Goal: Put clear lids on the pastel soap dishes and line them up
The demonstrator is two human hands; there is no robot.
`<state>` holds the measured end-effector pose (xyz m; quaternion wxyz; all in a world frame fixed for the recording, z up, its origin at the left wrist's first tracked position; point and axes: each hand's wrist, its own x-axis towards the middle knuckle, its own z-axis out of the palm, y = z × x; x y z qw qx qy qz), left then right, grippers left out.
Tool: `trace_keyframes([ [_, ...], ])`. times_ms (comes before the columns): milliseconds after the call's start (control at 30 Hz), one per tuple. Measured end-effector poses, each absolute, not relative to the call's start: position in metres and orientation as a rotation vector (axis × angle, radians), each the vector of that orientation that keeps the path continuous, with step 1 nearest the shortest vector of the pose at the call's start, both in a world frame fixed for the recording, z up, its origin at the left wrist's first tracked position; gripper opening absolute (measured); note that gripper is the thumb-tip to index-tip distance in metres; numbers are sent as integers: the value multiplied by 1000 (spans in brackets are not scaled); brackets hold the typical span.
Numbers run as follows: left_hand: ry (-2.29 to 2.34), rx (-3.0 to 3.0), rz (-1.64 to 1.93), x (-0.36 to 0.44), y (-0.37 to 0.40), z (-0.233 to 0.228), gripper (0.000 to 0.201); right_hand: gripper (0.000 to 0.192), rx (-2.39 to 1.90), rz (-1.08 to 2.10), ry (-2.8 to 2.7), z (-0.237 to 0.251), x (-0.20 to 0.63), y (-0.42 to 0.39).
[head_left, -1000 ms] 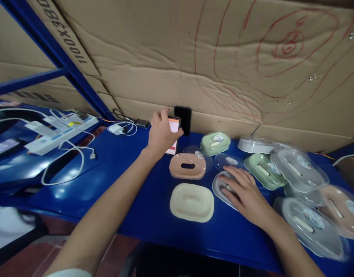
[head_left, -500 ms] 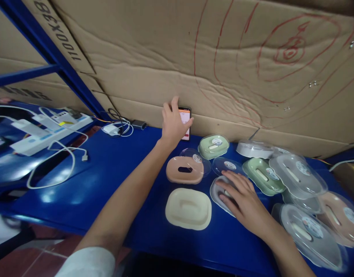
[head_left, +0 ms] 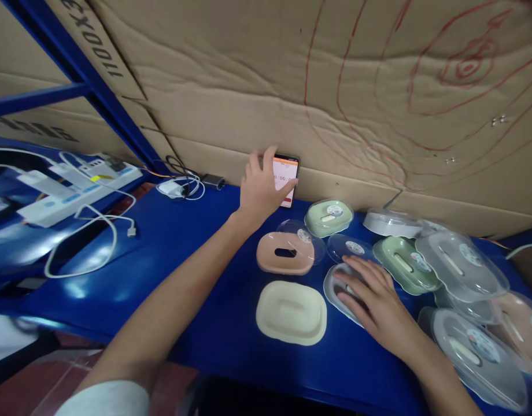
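Note:
My left hand (head_left: 262,188) is at a smartphone (head_left: 287,173) that leans upright against the cardboard. Its fingers are spread, and the thumb reaches across the lit screen, which shows a timer. Whether the thumb touches the glass I cannot tell. My right hand (head_left: 376,297) lies with fingers apart over a grey oval plastic dish (head_left: 334,287), hiding much of it. Left of that dish sits a cream dish (head_left: 291,312), with a pink piece with a slot (head_left: 266,252) behind it. Clear lids (head_left: 342,247) with round stickers lie around them, and a green lidded dish (head_left: 329,218) stands near the phone.
More lidded dishes, among them a green one (head_left: 405,266) and grey ones (head_left: 459,266), crowd the right side of the blue table (head_left: 222,329). A power strip (head_left: 81,196) with white cables lies at left. Cardboard (head_left: 214,75) walls the back.
The view has shifted slightly, so the table items appear farther right. My left hand has moved a little left relative to the phone, baring more of its screen. My right hand stays over the grey dish.

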<state>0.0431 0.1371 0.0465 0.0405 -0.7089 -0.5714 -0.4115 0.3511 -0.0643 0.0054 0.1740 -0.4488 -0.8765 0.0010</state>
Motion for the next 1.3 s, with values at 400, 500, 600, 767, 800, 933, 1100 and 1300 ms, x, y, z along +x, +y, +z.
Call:
trace_keyframes([
  [400,-926,-3038,-624,8,-107,19,43,52,-1274,-59,-2558,15,347,-76],
  [500,-1094,-2926,-670,4,-131,-2,29,59,-1288,-65,-2586,13,348,-75],
  [600,-1253,-2775,-843,-11,-135,-16,23,66,-1357,-25,-2597,11,349,-77],
  [767,-1372,-2626,-782,-51,-125,-16,27,48,-1379,152,-2533,12,351,-77],
  [800,-1400,-2593,-760,-55,-123,-14,26,46,-1368,188,-2514,13,350,-77],
  [933,-1460,-2519,-869,-36,-121,-8,23,44,-1265,306,-2469,17,340,-80],
  [1100,-1124,-2814,-854,32,-132,-8,31,50,-991,198,-2486,17,327,-79],
  [1300,-966,-2996,-535,69,-124,-10,55,60,-1013,125,-2437,21,333,-73],
])
